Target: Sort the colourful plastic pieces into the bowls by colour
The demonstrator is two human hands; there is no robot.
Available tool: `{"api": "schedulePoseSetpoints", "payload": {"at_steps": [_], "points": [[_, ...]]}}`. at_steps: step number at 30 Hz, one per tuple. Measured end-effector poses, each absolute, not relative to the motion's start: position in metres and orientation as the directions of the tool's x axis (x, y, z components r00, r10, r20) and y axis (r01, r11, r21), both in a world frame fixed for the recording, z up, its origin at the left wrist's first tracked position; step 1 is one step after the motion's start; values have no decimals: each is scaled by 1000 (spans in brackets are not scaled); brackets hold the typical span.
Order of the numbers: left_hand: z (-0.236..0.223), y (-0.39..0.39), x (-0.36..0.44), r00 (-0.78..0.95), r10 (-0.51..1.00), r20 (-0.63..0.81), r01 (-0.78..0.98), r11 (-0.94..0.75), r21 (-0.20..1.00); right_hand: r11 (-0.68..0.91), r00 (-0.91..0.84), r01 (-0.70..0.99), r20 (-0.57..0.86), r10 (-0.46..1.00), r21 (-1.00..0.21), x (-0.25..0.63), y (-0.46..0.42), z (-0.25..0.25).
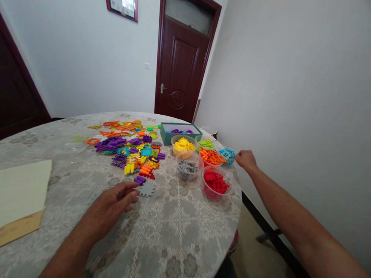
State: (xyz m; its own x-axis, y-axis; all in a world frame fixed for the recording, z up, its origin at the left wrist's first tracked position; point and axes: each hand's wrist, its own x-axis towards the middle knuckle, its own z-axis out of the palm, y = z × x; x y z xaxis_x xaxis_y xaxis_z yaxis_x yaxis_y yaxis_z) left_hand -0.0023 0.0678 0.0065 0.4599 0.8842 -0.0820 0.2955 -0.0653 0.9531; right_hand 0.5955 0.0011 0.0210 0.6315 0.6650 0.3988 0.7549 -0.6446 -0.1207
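Note:
My left hand point(114, 203) reaches over the table with its fingers stretched out and slightly apart. Its fingertips are beside a flat grey toothed plastic tile point(147, 189) and a small purple connector point(139, 180); whether they touch is hard to tell. My right hand point(246, 159) is closed at the outer side of a clear bowl of blue pieces point(226, 156), near the rim. What its fingers hold, if anything, is hidden. Close by stand clear bowls of orange pieces point(212, 157), red pieces point(216, 183), grey pieces point(188, 167), yellow pieces point(184, 144) and light green pieces point(206, 143).
A mixed heap of coloured toy pieces point(136, 149) spreads across the table's middle. Behind the bowls stands a green box point(165, 137) with purple pieces inside. A pale sheet on a board point(17, 194) lies at the left. The round table's edge and a wall point(296, 98) bound the right.

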Motion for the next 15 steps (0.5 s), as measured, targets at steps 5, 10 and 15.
{"api": "schedulePoseSetpoints", "payload": {"at_steps": [5, 10, 15], "points": [[12, 62, -1, 441, 895, -63, 306, -84, 948, -667, 649, 736, 406, 643, -119, 585, -5, 20], [16, 58, 0, 368, 930, -12, 296, -104, 950, -664, 654, 736, 395, 645, -135, 583, -10, 24], [11, 60, -3, 207, 967, 147, 449, -228, 864, -503, 531, 835, 567, 629, -223, 537, -9, 40]]}}
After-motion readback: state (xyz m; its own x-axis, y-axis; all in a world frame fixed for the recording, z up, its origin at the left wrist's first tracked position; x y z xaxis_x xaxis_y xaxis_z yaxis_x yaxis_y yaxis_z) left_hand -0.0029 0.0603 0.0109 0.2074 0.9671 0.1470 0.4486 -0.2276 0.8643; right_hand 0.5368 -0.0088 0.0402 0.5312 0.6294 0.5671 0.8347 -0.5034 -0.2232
